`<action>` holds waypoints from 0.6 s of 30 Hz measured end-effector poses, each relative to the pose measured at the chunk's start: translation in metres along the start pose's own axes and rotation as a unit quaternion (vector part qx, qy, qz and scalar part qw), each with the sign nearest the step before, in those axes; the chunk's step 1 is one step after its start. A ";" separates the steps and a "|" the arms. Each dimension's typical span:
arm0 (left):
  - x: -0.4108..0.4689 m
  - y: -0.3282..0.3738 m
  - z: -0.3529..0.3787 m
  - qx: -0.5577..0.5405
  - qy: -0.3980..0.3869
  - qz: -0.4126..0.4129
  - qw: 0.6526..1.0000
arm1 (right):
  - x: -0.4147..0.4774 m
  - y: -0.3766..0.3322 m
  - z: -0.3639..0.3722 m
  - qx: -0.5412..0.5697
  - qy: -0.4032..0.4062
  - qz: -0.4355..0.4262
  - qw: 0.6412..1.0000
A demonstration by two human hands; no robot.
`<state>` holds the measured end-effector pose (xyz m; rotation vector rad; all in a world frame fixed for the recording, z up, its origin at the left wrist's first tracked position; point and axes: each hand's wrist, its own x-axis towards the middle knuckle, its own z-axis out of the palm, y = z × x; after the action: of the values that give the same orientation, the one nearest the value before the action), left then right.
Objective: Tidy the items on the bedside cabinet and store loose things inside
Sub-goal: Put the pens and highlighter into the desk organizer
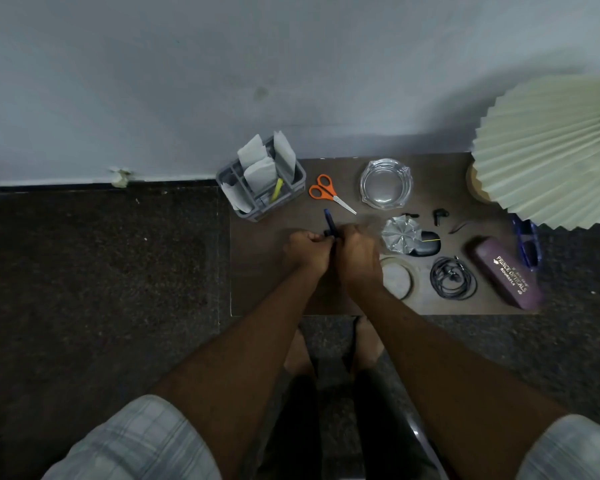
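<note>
Brown tabletop is carrying every item, set against a pale wall. Left hand and right hand are meeting over its left part with knuckles touching, both curling round a dark blue pen. The pen's free end is sticking out beyond the fingers, pointing toward the orange scissors. How the fingers are gripping the hidden end: cannot tell. Grey organiser is standing at the back left corner, holding paper slips and a yellow pen. Purple spectacle case is lying at the right, its gold lettering reading "PRINCE OPTICALS" with "ROURKELA" beneath; a smaller line above is too small to read. Blue glasses are lying just beside the case, partly under a pleated lampshade. Coiled black earphones are lying between the case and a round coaster. Glass bowl is sitting near the scissors.
</note>
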<state>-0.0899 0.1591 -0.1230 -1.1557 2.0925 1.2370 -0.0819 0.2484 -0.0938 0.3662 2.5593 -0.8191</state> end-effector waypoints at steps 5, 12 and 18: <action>0.001 0.007 -0.002 0.034 0.013 0.000 0.999 | 0.009 -0.001 0.002 0.003 -0.011 0.035 0.999; -0.001 0.017 -0.005 0.100 0.041 0.038 0.993 | 0.013 -0.006 0.001 -0.053 0.015 0.026 0.998; 0.001 0.020 -0.012 0.114 0.033 0.035 0.992 | 0.010 -0.008 -0.003 -0.042 0.003 0.036 0.998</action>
<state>-0.1069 0.1535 -0.1080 -1.0407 2.2712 0.9696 -0.0946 0.2450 -0.0929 0.4315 2.5601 -0.6836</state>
